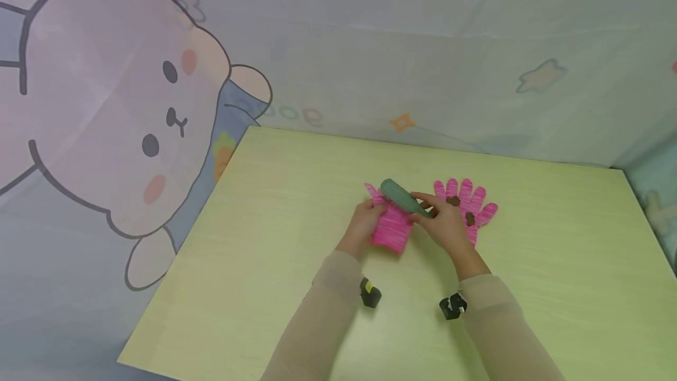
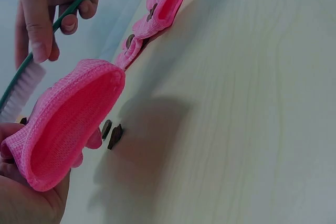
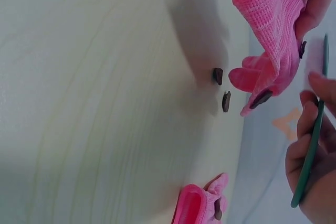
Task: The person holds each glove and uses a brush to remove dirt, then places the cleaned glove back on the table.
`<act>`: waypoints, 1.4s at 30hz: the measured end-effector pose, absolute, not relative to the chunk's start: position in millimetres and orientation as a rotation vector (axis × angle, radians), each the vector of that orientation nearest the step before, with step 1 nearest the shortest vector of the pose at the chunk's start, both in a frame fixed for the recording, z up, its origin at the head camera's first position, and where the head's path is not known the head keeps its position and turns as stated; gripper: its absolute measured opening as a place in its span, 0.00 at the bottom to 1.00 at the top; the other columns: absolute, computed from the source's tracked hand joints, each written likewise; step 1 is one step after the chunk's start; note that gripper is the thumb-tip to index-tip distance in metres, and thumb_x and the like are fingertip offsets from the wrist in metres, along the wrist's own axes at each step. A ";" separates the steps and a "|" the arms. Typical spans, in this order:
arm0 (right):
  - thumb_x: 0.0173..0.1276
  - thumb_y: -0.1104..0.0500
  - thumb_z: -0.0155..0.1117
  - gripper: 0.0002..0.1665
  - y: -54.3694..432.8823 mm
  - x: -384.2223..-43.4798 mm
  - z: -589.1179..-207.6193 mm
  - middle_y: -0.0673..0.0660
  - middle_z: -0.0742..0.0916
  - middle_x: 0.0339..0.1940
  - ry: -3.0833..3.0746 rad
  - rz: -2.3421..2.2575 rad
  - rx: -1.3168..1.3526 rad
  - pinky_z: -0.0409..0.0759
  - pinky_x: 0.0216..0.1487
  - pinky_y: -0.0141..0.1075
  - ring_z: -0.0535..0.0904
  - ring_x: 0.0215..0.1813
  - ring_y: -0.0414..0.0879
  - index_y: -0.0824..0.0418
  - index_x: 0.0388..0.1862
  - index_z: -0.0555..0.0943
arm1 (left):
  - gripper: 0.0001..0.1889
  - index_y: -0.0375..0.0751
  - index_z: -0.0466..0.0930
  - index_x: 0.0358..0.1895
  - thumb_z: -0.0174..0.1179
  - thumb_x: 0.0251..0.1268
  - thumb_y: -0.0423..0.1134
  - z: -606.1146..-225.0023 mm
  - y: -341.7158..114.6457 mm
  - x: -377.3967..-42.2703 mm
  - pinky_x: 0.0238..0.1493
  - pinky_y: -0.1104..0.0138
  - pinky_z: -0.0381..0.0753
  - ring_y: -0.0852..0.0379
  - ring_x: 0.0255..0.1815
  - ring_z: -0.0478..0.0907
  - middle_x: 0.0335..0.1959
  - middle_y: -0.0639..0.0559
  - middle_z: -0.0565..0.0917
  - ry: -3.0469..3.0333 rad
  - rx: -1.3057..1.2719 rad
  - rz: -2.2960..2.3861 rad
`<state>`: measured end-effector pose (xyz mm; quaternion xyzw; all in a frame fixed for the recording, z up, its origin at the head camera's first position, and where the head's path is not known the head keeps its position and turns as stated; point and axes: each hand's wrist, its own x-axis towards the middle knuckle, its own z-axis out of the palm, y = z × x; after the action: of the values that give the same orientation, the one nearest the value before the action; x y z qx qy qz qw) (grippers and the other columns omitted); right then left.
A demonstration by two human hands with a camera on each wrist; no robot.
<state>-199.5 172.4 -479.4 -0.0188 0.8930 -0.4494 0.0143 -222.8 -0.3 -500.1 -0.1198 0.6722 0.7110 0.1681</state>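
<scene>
1. Pink knit makes up the glove you are working on; it is raised off the table in front of you, cuff toward you. Your left hand pinches it along its left side.

2. Green and slim, the brush is gripped by its handle between the thumb and fingers of your right hand. Its white bristles face the glove; whether they touch it, you cannot tell from these views.

3. Brushing looks to be part-way along, by my judgement: two loose dark pieces lie on the table below the held glove, and two more dark patches sit on it.

4. Untouched by either of your hands, the second glove lies flat to the right, behind your right hand; its two dark spots suggest that it is left to do.

5. Count, as far as you can see: two gloves, one brush, six dark bits in all.

6. Around these you have one pale yellow-green table, two beige sleeves, two small black devices at the wrists, and one printed backdrop.
</scene>
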 end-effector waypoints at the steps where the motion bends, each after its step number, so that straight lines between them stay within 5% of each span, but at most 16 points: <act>1: 0.61 0.58 0.66 0.28 172.0 -199.4 -480.0 0.59 0.80 0.45 2.771 -1.391 -0.083 0.72 0.30 0.35 0.73 0.39 0.50 0.53 0.61 0.74 | 0.12 0.34 0.77 0.47 0.52 0.65 0.36 -500.5 -0.4 -222.7 0.27 0.71 0.74 0.60 0.25 0.71 0.27 0.51 0.76 1.909 -0.337 2.028; 42: 0.61 0.59 0.66 0.28 174.2 -199.9 -479.1 0.60 0.79 0.46 2.799 -1.441 -0.001 0.73 0.32 0.34 0.72 0.41 0.51 0.54 0.62 0.73 | 0.13 0.35 0.78 0.47 0.52 0.66 0.39 -496.2 0.4 -225.1 0.28 0.71 0.74 0.60 0.26 0.71 0.27 0.52 0.76 1.975 -0.315 1.971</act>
<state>-199.9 174.2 -479.1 -0.0002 0.8891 -0.4577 -0.0032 -225.1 0.4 -496.2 -0.1108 0.6936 0.6922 0.1660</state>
